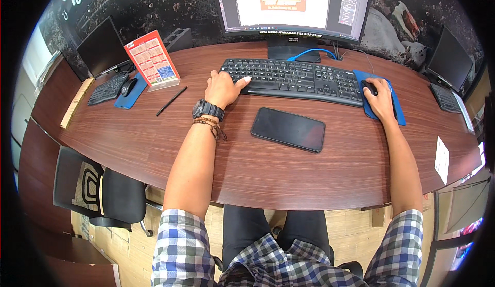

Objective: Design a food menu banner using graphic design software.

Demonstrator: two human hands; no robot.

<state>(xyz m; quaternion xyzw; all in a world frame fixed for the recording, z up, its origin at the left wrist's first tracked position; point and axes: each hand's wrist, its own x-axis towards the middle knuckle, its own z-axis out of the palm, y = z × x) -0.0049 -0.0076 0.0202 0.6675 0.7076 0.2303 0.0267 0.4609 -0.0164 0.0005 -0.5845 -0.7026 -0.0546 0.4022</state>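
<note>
A black keyboard (296,78) lies across the desk below the monitor. At its left end rests my left hand (223,89), fingers over the left keys and thumb stretched out to the right. It holds nothing, and a dark watch (208,110) and beaded bracelets sit on that wrist. My right hand (380,100) is wrapped over a black computer mouse (369,87), which stands on a blue mouse pad (400,113) just right of the keyboard. Between my forearms a black phone (289,129) lies face up, slightly tilted.
A large monitor (294,19) shows an orange design on a white page. To the left are a black pen (171,101), a red-and-white card in a stand (153,60) and a second keyboard (109,87). A white paper (442,159) lies at right. A black chair (121,197) stands lower left.
</note>
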